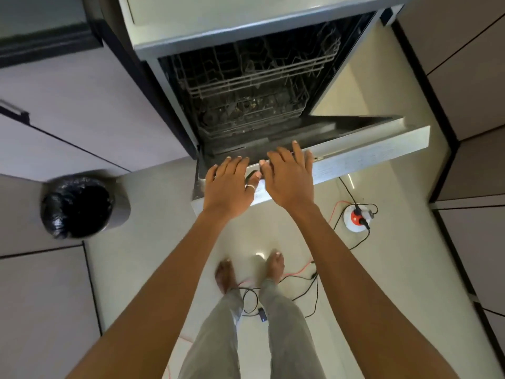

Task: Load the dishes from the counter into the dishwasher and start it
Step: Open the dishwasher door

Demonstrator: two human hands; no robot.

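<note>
Far L, I'm seeing a bin [79, 206] w/ a black liner sitting on the floor [153, 214], beside pale cabinet fronts [68, 105]; centre-top, the dishwasher [355, 58] is standing open, its door [369, 149] hanging partway down, tilted toward me; upper rack [254, 75] and lower rack [246, 116] are both sitting inside the tub; dark items are lying in the lower rack, too dim for me to ID.

L hand [232, 184] is resting on the door's top edge near its L end, fingers straight and a bit spread, gripping nothing, a ring [251, 187] showing on the thumb; R hand [291, 176] is lying just beside it on the same edge, fingers flat and pointing into the machine, also holding nothing; thumbs are sitting v. close, can't tell if they're touching.

Below the hands, bare feet [225, 274] and grey trousers [216, 337] are standing on the glossy floor, w/ black and red cables [300, 280] trailing round them; further R, a round white-and-red socket hub [355, 217] is lying on the floor w/ a black plug in it; far R, more cabinet fronts are running along the frame edge.
</note>
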